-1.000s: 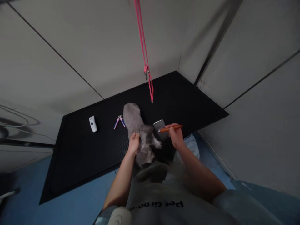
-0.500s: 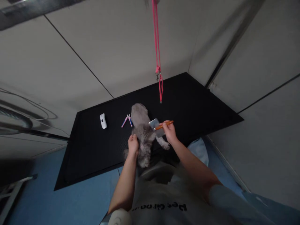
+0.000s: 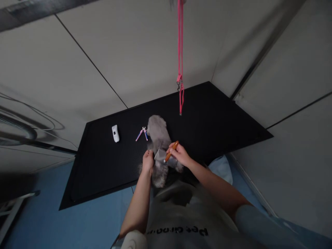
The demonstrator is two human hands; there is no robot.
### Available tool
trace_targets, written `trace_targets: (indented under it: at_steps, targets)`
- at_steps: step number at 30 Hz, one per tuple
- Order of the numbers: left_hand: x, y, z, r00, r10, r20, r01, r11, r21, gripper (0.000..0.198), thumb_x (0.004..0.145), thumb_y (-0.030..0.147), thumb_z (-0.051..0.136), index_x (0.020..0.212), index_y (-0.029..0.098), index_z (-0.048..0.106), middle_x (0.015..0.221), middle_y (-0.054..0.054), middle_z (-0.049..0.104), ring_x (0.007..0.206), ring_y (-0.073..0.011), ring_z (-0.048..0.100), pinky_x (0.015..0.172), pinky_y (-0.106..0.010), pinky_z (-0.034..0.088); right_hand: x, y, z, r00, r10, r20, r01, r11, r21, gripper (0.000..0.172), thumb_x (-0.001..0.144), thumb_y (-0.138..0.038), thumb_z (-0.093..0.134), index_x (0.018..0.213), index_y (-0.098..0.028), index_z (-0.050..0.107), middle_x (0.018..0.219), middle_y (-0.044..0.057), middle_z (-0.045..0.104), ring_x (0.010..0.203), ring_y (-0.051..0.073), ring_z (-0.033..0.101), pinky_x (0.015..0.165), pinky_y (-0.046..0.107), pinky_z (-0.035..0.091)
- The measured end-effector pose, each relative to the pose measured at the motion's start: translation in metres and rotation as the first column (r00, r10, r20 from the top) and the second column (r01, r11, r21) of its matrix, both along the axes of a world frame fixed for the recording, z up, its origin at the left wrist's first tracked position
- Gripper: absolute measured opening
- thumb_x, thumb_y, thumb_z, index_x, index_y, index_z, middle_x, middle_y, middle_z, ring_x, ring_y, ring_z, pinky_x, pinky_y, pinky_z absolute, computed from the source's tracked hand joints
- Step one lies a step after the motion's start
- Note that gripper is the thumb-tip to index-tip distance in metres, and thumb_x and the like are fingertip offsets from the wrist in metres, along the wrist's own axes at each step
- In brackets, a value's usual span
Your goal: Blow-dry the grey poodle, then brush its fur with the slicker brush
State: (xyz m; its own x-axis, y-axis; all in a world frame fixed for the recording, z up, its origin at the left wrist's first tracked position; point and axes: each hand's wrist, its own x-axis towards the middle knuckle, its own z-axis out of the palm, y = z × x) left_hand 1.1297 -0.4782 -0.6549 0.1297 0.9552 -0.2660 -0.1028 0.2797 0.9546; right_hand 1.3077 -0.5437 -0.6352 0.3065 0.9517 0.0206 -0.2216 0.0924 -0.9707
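Note:
A small grey pet (image 3: pixel 157 129) with a close-clipped back and longer fur toward me lies on the black grooming table (image 3: pixel 207 117); whether it is a dog or a cat I cannot tell. My left hand (image 3: pixel 148 161) is closed on the fur at its left side, the fingertips partly buried. In my right hand (image 3: pixel 180 154) is a slicker brush (image 3: pixel 171 151), held by its orange-brown handle. The flat metal head of the brush lies over the longer fur, close to my left fingers.
Pink-and-blue nail clippers (image 3: pixel 142 134) lie spread just left of the pet. Farther left is a white handheld trimmer (image 3: pixel 115 134). A pink leash loop (image 3: pixel 181 93) hangs over the table's far side. A pale blue cloth or bag (image 3: pixel 221 168) is beyond the near right edge.
My right hand has swung the brush from the pet's right side leftward and toward me, onto the longer fur. The left hand keeps its hold. The view has shifted slightly.

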Motion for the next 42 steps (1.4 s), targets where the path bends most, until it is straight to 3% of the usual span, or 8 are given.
trace_targets:
  at_steps: [4,8,13,17,22,26,30,42]
  targets:
    - [0.001,-0.001,0.003,0.995,-0.01,0.101,0.014,0.999,-0.044,0.026,0.066,0.038,0.064,0.078,0.016,0.057,0.066,0.0,0.064,0.06,-0.0127,0.057,0.063,-0.024,0.045,0.01,0.007,0.0,0.901,-0.434,0.006,0.429,0.893,0.132,0.03,0.077,-0.048,0.063,0.088,-0.023,0.051,0.082,0.001,0.067,0.08,0.017,0.063,0.081,0.034,0.049]
    - [0.003,-0.001,0.005,0.997,-0.002,0.074,0.006,0.998,-0.063,0.023,0.067,0.036,0.064,0.077,0.017,0.056,0.062,0.002,0.063,0.053,-0.0118,0.055,0.058,-0.023,0.043,0.008,0.005,-0.004,0.996,-0.038,0.086,0.029,0.994,0.107,0.025,0.079,-0.044,0.063,0.089,-0.022,0.056,0.079,0.001,0.068,0.075,0.017,0.064,0.075,0.033,0.051]
    - [0.003,-0.003,0.009,0.997,-0.019,0.07,0.021,0.999,-0.031,0.022,0.068,0.036,0.062,0.077,0.016,0.058,0.063,0.001,0.063,0.057,-0.0131,0.057,0.06,-0.024,0.044,0.013,0.006,-0.004,0.902,-0.431,0.033,0.424,0.897,0.125,0.025,0.079,-0.044,0.063,0.089,-0.023,0.053,0.082,0.001,0.067,0.08,0.017,0.064,0.081,0.033,0.049]
    - [0.005,-0.005,0.011,0.997,-0.016,0.075,0.019,0.999,-0.049,0.022,0.069,0.036,0.064,0.078,0.017,0.058,0.06,0.003,0.06,0.057,-0.0132,0.057,0.062,-0.025,0.044,0.012,0.003,-0.001,0.994,-0.082,0.07,0.077,0.994,0.073,0.025,0.076,-0.042,0.066,0.088,-0.022,0.057,0.076,0.001,0.068,0.073,0.018,0.064,0.073,0.033,0.052]
    - [0.006,-0.008,0.011,0.993,-0.014,0.121,0.021,0.998,-0.053,0.025,0.07,0.035,0.064,0.085,0.017,0.059,0.068,0.001,0.066,0.064,-0.0146,0.061,0.067,-0.027,0.047,0.014,0.006,-0.003,0.941,-0.338,-0.015,0.338,0.939,0.063,0.027,0.077,-0.041,0.066,0.093,-0.024,0.053,0.079,0.0,0.067,0.076,0.016,0.064,0.075,0.031,0.051]
    - [0.007,-0.009,0.012,0.997,-0.012,0.082,0.016,0.999,-0.05,0.024,0.067,0.036,0.066,0.079,0.017,0.056,0.066,0.002,0.064,0.061,-0.0133,0.059,0.066,-0.026,0.046,0.011,0.007,-0.006,1.0,-0.011,0.021,0.01,0.999,0.04,0.027,0.076,-0.04,0.067,0.094,-0.022,0.057,0.077,0.001,0.067,0.072,0.017,0.064,0.071,0.032,0.051]
    - [0.007,-0.01,0.016,0.99,-0.067,0.123,0.071,0.997,-0.03,0.028,0.066,0.034,0.069,0.087,0.016,0.06,0.072,-0.001,0.067,0.068,-0.0153,0.063,0.068,-0.026,0.047,0.014,0.013,-0.004,0.954,-0.3,-0.006,0.3,0.952,0.053,0.029,0.077,-0.042,0.065,0.095,-0.023,0.054,0.079,-0.001,0.065,0.074,0.016,0.063,0.073,0.032,0.05]
    - [0.006,-0.011,0.019,0.984,-0.099,0.151,0.106,0.994,-0.04,0.026,0.064,0.032,0.07,0.084,0.017,0.064,0.075,-0.003,0.07,0.071,-0.0169,0.065,0.069,-0.027,0.049,0.019,0.029,0.004,0.994,-0.039,0.099,0.031,0.996,0.081,0.027,0.077,-0.042,0.064,0.095,-0.023,0.055,0.08,0.001,0.065,0.076,0.017,0.064,0.077,0.034,0.052]
